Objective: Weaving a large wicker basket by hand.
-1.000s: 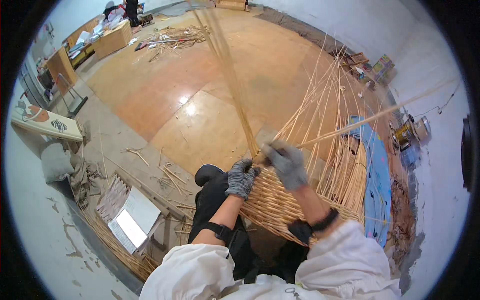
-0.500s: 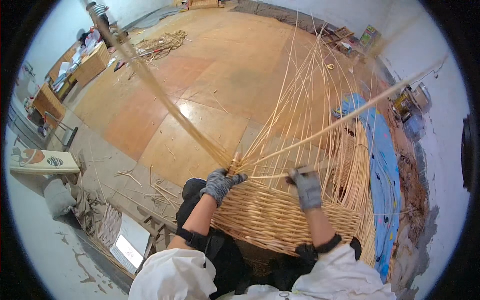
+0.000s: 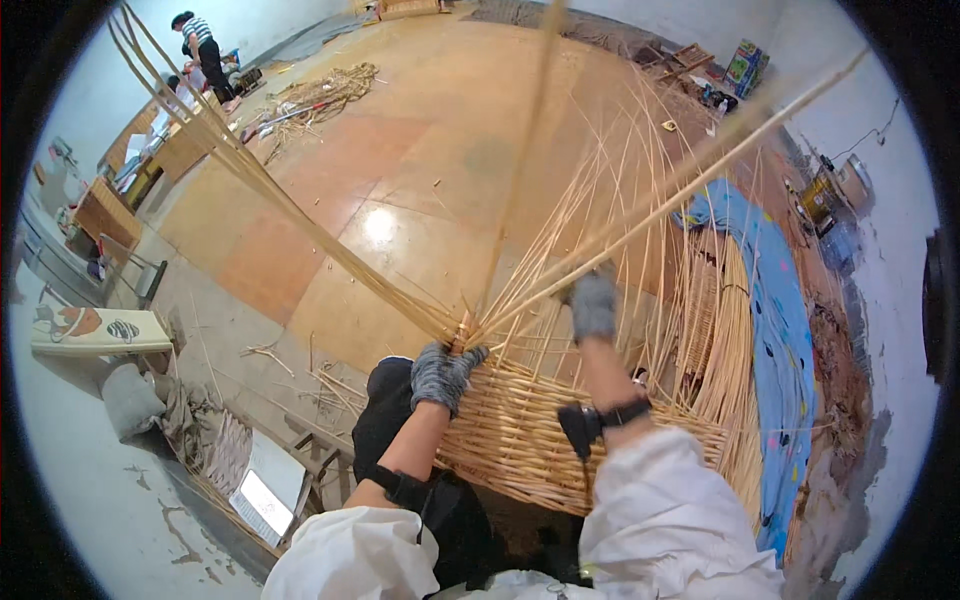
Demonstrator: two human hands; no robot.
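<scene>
My left hand (image 3: 443,380), in a grey glove, grips the gathered canes (image 3: 454,333) at the left upper corner of a woven wicker panel (image 3: 520,445) that lies over my lap. Long bundled strands (image 3: 250,180) fan out from that corner to the upper left and right. My right hand (image 3: 592,305), also gloved, is raised above the panel among the canes (image 3: 625,235) on the right. It is blurred, and its fingers are partly hidden, so what it holds is unclear.
A person (image 3: 205,60) stands bent near cluttered wicker furniture (image 3: 115,220). Cane scraps (image 3: 320,100) lie on the board floor. At right are a blue spotted cloth (image 3: 775,380), long cane bundles and tins (image 3: 820,205) by the wall. An open notebook (image 3: 285,470) and a pale board (image 3: 95,335) sit at left.
My right hand has moved up, away from the panel. Long strands have swung apart, some toward the upper left, others upright and rightward. The other person shows more fully at the back.
</scene>
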